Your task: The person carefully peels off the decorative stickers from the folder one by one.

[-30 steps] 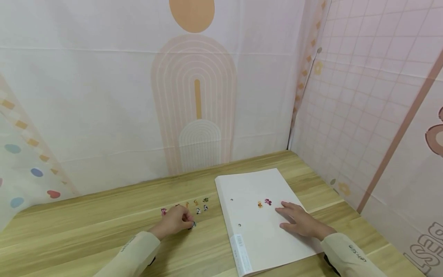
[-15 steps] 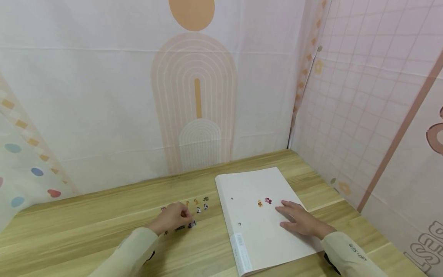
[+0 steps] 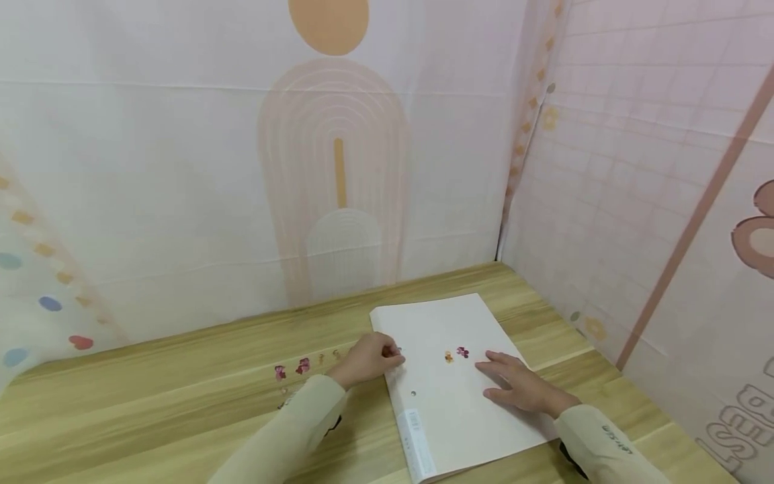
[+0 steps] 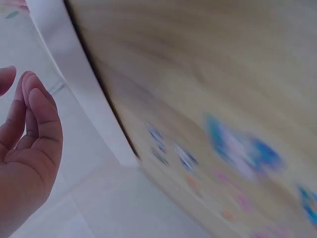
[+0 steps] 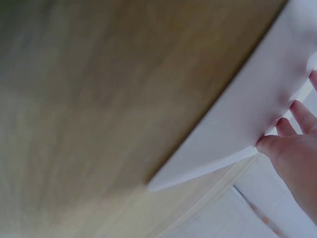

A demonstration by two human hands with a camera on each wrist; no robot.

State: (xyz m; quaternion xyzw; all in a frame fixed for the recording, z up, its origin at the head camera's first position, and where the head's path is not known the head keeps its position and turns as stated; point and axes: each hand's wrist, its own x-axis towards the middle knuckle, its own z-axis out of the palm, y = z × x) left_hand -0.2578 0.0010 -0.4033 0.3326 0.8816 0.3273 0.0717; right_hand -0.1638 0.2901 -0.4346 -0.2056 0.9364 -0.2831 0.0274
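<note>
My left hand (image 3: 370, 357) hovers over or touches the left edge of a white binder (image 3: 447, 423), fingers curled and tips drawn towards the thumb. In the left wrist view a small gap shows between thumb and fingers (image 4: 42, 109). Anything thin between the tips is not visible. My right hand (image 3: 523, 386) rests with spread fingers on the binder's right side. An orange sticker-like cut-out (image 3: 449, 357) and a pink one (image 3: 462, 352) lie on the binder. More cut-outs, such as a pink one (image 3: 303, 365), lie on the table, some hidden by my left arm.
The wooden table (image 3: 151, 390) meets a patterned cloth wall (image 3: 181, 168) at the back and another on the right. The binder has a label (image 3: 417, 430) along its left edge. Blue cut-outs (image 4: 242, 146) look blurred in the left wrist view.
My left hand has moved right, from the cut-outs on the table to the binder's left edge. The right hand stays on the binder. The head view has shifted slightly.
</note>
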